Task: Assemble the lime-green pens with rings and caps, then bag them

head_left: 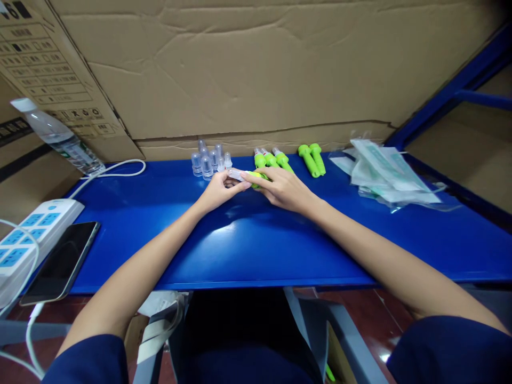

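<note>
Over the middle of the blue table, my left hand (219,193) is closed on a clear plastic cap (235,174). My right hand (287,188) grips a lime-green, torch-shaped plastic handle (256,175), whose end meets the cap between my fingers. My fingers partly hide both pieces, so I cannot tell how far they fit together. Several clear caps (207,166) stand upright just beyond my left hand. Past my right hand lie three green handles with clear tips (281,158). Two green handles without clear tips (312,159) rest farther right.
Flat plastic packets (394,173) are piled on the right of the blue table (248,250). At left are a water bottle (64,137), a white cable (134,161), a power strip (38,234) and a phone (60,264). A cardboard wall (248,69) rises behind.
</note>
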Available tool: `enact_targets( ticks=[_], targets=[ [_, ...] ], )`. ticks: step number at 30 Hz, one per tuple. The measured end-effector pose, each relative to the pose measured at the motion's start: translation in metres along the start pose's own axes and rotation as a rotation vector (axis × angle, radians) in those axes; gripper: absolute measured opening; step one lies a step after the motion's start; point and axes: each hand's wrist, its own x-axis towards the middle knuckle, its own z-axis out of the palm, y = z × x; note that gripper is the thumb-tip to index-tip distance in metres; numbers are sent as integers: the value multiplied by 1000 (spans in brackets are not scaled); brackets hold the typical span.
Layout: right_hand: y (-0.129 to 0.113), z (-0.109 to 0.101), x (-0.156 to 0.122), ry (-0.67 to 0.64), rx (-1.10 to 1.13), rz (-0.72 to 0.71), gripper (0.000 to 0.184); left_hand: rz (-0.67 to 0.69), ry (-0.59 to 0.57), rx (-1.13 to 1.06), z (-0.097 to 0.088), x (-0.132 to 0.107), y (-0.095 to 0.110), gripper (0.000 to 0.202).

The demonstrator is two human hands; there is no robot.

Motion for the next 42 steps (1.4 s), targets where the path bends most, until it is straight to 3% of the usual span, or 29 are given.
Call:
enact_targets(
  ticks=[9,25,37,42],
  targets=[
    [0,0,1,-5,19,1,56,59,49,137,1,-2,5,42],
    [10,16,-5,105,132,-14,62,55,50,108,1,-1,6,53],
    [7,8,-3,96,19,-51,42,29,8,36,1,1,-1,53],
    [10,11,-5,130,85,-72,58,34,5,40,1,1,0,52]
  ],
)
